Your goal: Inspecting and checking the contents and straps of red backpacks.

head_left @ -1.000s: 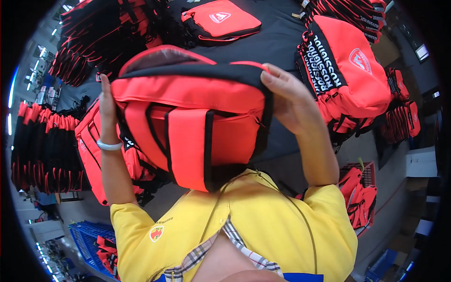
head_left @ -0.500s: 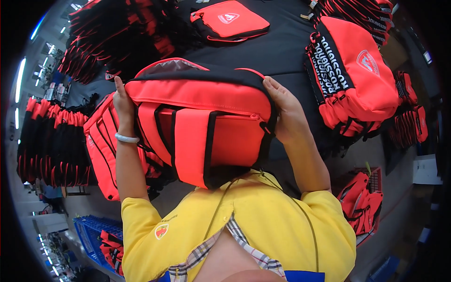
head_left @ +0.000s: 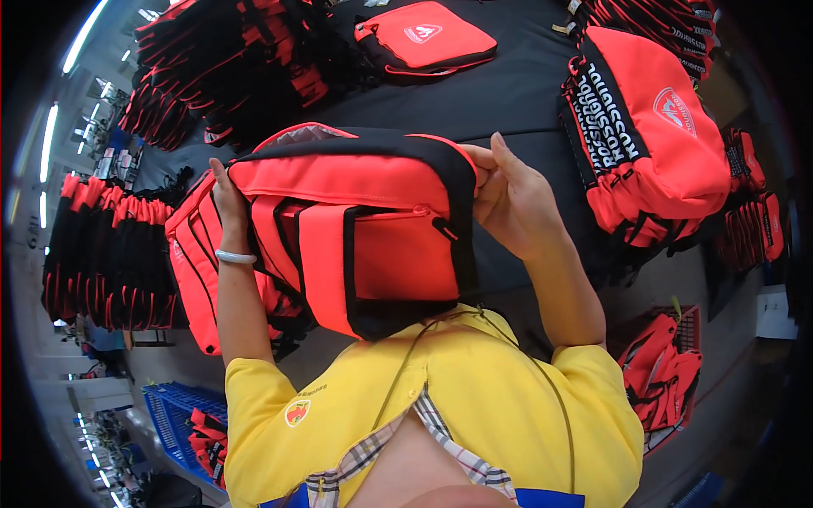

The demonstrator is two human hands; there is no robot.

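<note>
A bright red and black backpack (head_left: pixel 398 254) is held up in front of my chest, its wide shoulder straps (head_left: pixel 326 271) toward me. Its upper edge gapes at the left, where a grey lining (head_left: pixel 306 135) shows. My left hand (head_left: pixel 230 201) is closed on its left side, thumb up, with the other fingers partly hidden. At the upper right corner, my right hand (head_left: pixel 518 203) pinches the black edge with curled fingers, its thumb raised. A zip pull (head_left: pixel 444 227) hangs on the right side of the bag.
Behind lies a dark-covered table (head_left: pixel 474 102) with a flat red bag (head_left: pixel 428 38). Piles of red and black bags stand at the far left (head_left: pixel 229 76) and right (head_left: pixel 656 127). More bags (head_left: pixel 110 254) line the left. A blue crate (head_left: pixel 174 423) and a red crate (head_left: pixel 690 339) flank me below.
My right hand has shifted its grip, from flat along the bag's right side to curled fingers at its corner. The bag has turned slightly, showing more of its black right edge.
</note>
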